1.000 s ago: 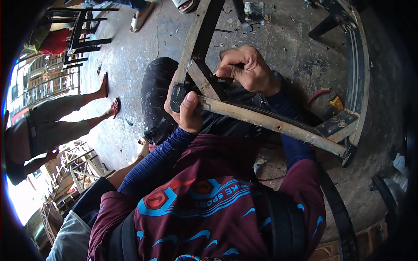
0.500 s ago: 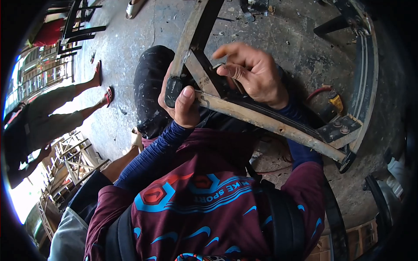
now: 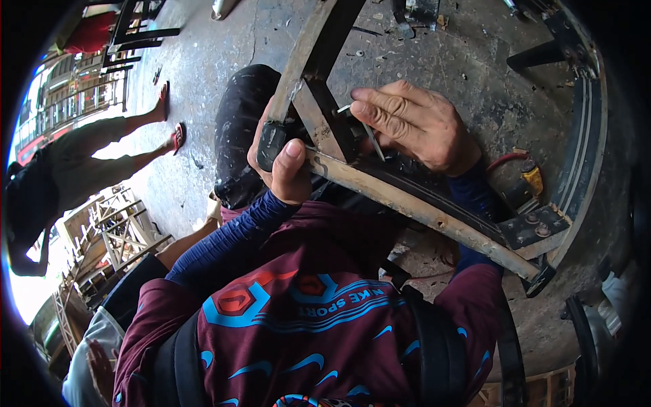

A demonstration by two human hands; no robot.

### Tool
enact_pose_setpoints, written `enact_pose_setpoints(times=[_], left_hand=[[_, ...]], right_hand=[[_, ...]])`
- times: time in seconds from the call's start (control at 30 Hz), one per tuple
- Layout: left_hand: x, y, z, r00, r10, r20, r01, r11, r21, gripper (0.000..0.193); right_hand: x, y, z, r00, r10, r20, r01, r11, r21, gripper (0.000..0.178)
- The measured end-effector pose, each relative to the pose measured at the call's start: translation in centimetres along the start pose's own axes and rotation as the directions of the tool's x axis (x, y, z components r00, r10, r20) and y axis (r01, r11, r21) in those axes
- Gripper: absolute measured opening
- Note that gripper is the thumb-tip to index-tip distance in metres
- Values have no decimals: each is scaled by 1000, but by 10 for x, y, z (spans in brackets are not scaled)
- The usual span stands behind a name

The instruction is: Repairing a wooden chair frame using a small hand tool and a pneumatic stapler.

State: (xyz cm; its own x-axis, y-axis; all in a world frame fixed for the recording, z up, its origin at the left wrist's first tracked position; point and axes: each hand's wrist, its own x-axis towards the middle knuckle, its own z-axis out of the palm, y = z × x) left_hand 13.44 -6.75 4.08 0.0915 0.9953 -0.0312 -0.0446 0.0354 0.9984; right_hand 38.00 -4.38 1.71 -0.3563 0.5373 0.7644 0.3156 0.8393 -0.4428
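My left hand (image 3: 289,171) is closed round the corner of a wood-and-black-metal frame (image 3: 407,193), its thumb on the near rail beside the black end cap (image 3: 270,146). A short diagonal brace (image 3: 321,125) spans that corner. On the brace's right, my right hand (image 3: 424,125) has its fingers pressed together at a thin bent metal rod, which looks like a hex key (image 3: 373,143). One end of the key points toward the brace; whatever it meets there is hidden. The right thumb is mostly hidden behind the fingers.
The frame's curved far side (image 3: 586,136) reaches out to the right. A yellow-and-black tool (image 3: 532,178) with a red cord lies on the stained floor (image 3: 468,54) beyond it. At left stands another person (image 3: 88,159); someone in a light sleeve (image 3: 95,346) is close on my left.
My right hand has turned, its fingers going from a curled pinch to straighter and together, and the hex key now shows at a different angle. My left hand keeps its hold on the frame.
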Motion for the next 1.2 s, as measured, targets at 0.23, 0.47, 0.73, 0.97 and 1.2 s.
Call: enact_pose_setpoints(times=[0.23,0.47,0.73,0.97,1.2], left_hand=[[-11,-14,-15,975,-199,99,211,969,-130,76],[-5,-10,-3,1000,-18,-10,18,1000,-11,84],[5,-2,2,989,142,35,-143,990,10,80],[7,2,10,970,241,28,-242,969,45,68],[6,6,10,964,264,12,-264,964,-17,66]], right_hand=[[24,4,33,999,23,-48,-16,989,144,31],[5,-16,37,908,409,-94,-312,807,501,15],[-36,-1,18,448,881,-152,-518,394,759,15],[-63,-20,24,372,921,-119,-463,295,835,11],[-45,-42,72,485,874,-1,-9,6,1000,21]])
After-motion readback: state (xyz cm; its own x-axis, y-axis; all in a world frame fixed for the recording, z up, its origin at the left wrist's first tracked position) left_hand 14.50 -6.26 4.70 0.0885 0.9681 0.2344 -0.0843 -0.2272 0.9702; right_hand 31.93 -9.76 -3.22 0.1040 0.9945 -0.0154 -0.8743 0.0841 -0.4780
